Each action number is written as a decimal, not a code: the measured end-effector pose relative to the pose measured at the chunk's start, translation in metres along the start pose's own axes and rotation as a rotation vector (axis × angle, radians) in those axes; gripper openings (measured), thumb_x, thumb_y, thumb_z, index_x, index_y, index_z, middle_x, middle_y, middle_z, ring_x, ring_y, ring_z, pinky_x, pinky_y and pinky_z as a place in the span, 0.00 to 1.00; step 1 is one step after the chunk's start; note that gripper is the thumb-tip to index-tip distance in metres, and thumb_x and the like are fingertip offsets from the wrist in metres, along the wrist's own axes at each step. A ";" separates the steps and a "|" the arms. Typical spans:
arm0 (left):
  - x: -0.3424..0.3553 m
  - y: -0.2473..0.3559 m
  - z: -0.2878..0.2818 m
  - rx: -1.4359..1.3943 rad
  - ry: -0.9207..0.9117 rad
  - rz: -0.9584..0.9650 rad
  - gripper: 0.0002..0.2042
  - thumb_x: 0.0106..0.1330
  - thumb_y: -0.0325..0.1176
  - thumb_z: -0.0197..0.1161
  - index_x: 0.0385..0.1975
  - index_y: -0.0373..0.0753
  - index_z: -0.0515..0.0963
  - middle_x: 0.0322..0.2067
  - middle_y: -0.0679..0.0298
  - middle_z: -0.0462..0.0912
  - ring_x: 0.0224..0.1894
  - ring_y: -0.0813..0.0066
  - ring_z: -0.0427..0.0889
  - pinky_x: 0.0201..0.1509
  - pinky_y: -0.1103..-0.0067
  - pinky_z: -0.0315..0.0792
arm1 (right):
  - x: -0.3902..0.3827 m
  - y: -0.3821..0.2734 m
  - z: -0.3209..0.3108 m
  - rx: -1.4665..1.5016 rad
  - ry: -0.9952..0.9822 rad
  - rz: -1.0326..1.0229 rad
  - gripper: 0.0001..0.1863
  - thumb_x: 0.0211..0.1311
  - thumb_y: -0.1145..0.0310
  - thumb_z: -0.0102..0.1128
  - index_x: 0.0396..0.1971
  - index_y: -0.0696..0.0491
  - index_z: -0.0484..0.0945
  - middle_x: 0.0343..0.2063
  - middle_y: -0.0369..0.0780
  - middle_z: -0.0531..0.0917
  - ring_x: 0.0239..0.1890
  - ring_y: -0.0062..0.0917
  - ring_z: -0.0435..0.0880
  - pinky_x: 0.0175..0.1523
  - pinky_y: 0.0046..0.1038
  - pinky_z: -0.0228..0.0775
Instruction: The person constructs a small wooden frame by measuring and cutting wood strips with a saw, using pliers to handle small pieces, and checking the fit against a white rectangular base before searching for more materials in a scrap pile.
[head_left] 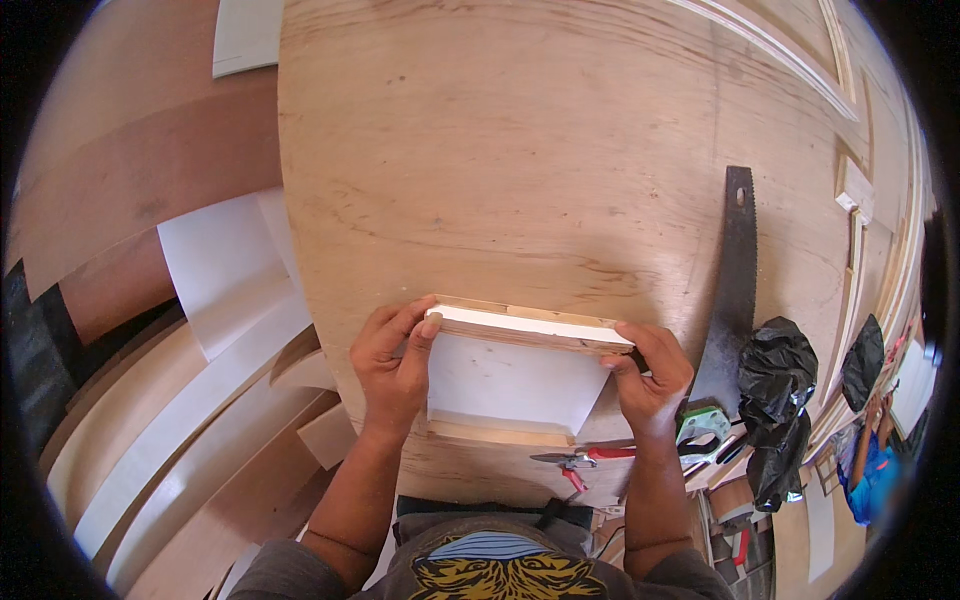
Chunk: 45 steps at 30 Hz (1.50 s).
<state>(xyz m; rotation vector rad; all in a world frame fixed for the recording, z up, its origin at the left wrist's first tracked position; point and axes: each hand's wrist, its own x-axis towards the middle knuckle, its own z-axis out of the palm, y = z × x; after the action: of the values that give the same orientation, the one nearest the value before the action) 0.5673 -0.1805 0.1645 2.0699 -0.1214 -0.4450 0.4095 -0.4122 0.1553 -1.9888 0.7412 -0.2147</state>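
In the head view, a white-lined wooden frame (522, 338) is held over the table (500, 180) near its front edge, its far side pinched at opposite ends by the left hand (394, 352) and right hand (654, 372); a saw (734, 265) (dark-bladed) is laid rightward.

In the grip, a box-like wooden piece (515, 385) is coloured white across its panel and rim strip, with edges streaked in tan and brown. Beyond the grip, a broad plywood surface (500, 170) is patterned with wavy brown grain and dark flecks over honey-tan. To its right, a dark-grey saw blade (732, 260), a green-and-white handle (703, 420) and black crumpled plastic (778, 360) are seen. Below the grip, red is shown on the handles of metal snips (605, 453); a dark-grey shirt (500, 575) is printed in yellow and blue.
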 end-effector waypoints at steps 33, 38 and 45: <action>-0.008 -0.001 0.016 -0.152 0.175 0.011 0.11 0.64 0.33 0.72 0.40 0.31 0.87 0.32 0.54 0.85 0.31 0.69 0.83 0.35 0.78 0.76 | -0.019 -0.015 0.013 0.206 0.156 0.413 0.21 0.58 0.75 0.74 0.51 0.65 0.82 0.37 0.39 0.86 0.38 0.19 0.82 0.47 0.20 0.74; -0.009 -0.004 0.012 -0.082 0.167 0.035 0.10 0.64 0.32 0.72 0.39 0.32 0.87 0.32 0.53 0.86 0.31 0.67 0.83 0.35 0.75 0.76 | -0.029 -0.005 0.031 0.114 0.280 0.426 0.20 0.59 0.75 0.73 0.51 0.65 0.82 0.38 0.39 0.87 0.38 0.20 0.83 0.47 0.21 0.74; -0.010 -0.006 0.015 -0.026 0.157 0.050 0.10 0.65 0.33 0.71 0.39 0.32 0.87 0.32 0.54 0.86 0.33 0.68 0.83 0.37 0.77 0.75 | -0.033 -0.016 0.039 0.125 0.341 0.287 0.16 0.59 0.73 0.74 0.46 0.61 0.84 0.34 0.36 0.83 0.33 0.18 0.79 0.42 0.21 0.74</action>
<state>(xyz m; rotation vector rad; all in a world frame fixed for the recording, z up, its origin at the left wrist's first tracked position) 0.5518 -0.1868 0.1555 2.0634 -0.0733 -0.2510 0.4070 -0.3583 0.1538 -1.7221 1.1899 -0.4241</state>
